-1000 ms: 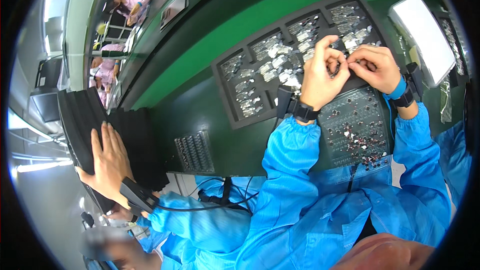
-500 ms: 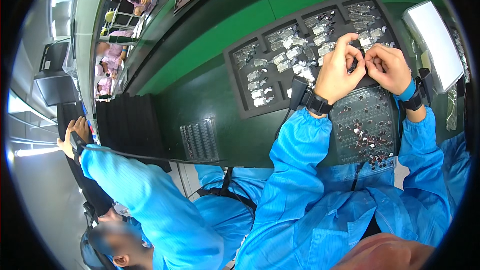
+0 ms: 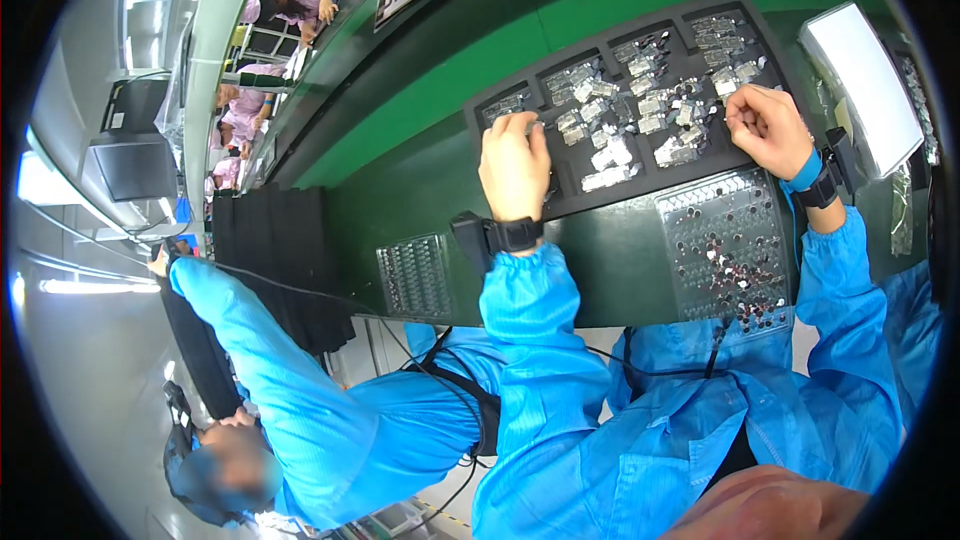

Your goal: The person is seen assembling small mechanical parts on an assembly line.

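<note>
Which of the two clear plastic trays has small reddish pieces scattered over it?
The larger tray on the right; the smaller tray on the left shows none.

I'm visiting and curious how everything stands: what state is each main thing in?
Black tray: divided, loaded
Metal parts: loose, heaped in the black tray
Large clear tray: scattered with small red, white and dark pieces
Small clear tray: flat, contents unclear
Black cloth: draped in folds
Left hand: over the black tray, contents hidden
Right hand: curled, contents hidden
</note>
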A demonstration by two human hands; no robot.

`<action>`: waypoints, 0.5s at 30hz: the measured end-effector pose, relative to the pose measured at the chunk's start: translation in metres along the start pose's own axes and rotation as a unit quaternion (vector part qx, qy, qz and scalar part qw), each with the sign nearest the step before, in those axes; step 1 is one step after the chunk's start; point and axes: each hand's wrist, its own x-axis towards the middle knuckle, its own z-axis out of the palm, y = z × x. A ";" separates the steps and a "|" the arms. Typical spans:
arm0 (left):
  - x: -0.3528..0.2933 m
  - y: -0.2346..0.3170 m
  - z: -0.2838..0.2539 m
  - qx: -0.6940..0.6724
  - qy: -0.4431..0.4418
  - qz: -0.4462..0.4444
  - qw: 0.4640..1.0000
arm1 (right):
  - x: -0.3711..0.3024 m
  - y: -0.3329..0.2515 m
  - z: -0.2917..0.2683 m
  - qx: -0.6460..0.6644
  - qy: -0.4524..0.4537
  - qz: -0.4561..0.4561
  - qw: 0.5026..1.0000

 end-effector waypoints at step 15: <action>0.015 -0.020 -0.003 -0.115 -0.039 0.052 0.991 | -0.003 0.012 0.001 0.040 0.017 -0.021 0.999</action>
